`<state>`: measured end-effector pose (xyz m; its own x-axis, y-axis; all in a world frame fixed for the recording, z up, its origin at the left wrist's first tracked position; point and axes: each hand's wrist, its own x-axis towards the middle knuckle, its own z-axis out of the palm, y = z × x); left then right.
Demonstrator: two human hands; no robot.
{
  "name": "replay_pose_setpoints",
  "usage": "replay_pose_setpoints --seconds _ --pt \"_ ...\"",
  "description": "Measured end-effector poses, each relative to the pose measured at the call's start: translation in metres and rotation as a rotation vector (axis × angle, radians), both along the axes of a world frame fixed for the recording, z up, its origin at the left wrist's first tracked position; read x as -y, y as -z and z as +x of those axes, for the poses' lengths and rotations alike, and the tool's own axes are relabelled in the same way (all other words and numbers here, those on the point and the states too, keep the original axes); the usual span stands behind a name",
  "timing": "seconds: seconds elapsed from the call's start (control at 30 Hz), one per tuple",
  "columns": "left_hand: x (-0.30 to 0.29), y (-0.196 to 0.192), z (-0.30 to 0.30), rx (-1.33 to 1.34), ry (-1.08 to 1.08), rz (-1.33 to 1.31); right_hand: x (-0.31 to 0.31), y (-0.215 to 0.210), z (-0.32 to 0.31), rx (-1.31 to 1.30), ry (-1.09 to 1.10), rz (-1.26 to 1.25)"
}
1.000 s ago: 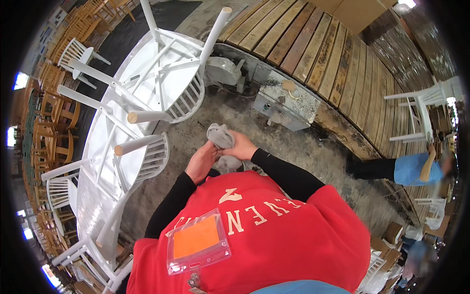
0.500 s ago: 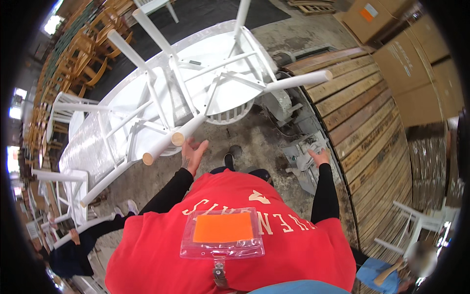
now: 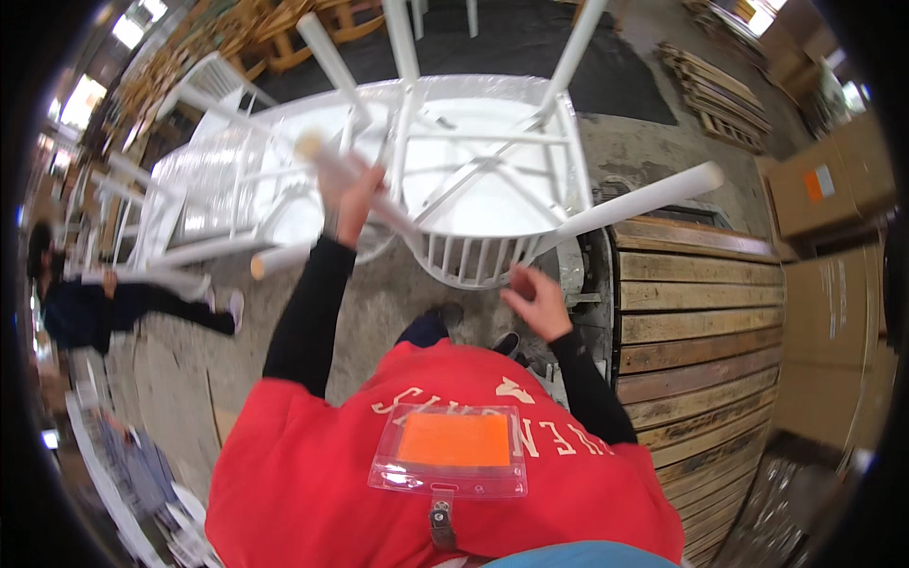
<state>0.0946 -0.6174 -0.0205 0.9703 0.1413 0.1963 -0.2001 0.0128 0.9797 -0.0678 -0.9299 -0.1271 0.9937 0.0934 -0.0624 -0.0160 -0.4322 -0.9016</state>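
Note:
A white wooden chair [image 3: 473, 189] lies upside down on a plastic-wrapped white surface, its legs pointing up and outward. My left hand [image 3: 349, 204] is closed around one of its near legs [image 3: 393, 216], slightly blurred. My right hand [image 3: 538, 301] is held just short of the chair's slatted back [image 3: 464, 257], thumb and fingers apart, with nothing seen in it. Left of this chair, a second upturned white chair [image 3: 294, 213] rests on the same wrapped surface [image 3: 204, 194].
On the right stands a slatted wooden platform [image 3: 701, 322], with cardboard boxes [image 3: 824, 303] beyond. A person in dark clothes [image 3: 80, 308] is at the far left. Brown wooden chair frames [image 3: 265, 38] line the back, and wooden pallets [image 3: 715, 95] lie at the back right.
My left hand has risen onto the chair leg. My right hand has left the grey equipment beside the platform and come over to the chair's back. The view has turned.

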Motion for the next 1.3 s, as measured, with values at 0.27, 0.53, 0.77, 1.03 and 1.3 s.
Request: replay_pose_setpoints --seconds 0.27,0.53,0.77,1.03,1.3 --pt "0.096 -0.145 0.058 0.107 0.222 0.298 -0.114 -0.072 0.167 0.501 -0.101 0.108" --pt "0.069 -0.134 0.064 0.553 0.139 0.376 -0.142 -0.106 0.206 0.477 0.322 0.578" --pt "-0.043 0.147 -0.066 -0.469 -0.152 0.337 -0.086 -0.193 0.224 0.500 0.395 0.723" --pt "-0.028 0.216 -0.060 -0.738 0.232 -0.736 -0.025 -0.217 0.222 0.532 0.496 0.862" --pt "-0.007 0.141 -0.027 -0.259 -0.153 -0.096 0.102 -0.244 0.176 0.458 0.586 1.231"
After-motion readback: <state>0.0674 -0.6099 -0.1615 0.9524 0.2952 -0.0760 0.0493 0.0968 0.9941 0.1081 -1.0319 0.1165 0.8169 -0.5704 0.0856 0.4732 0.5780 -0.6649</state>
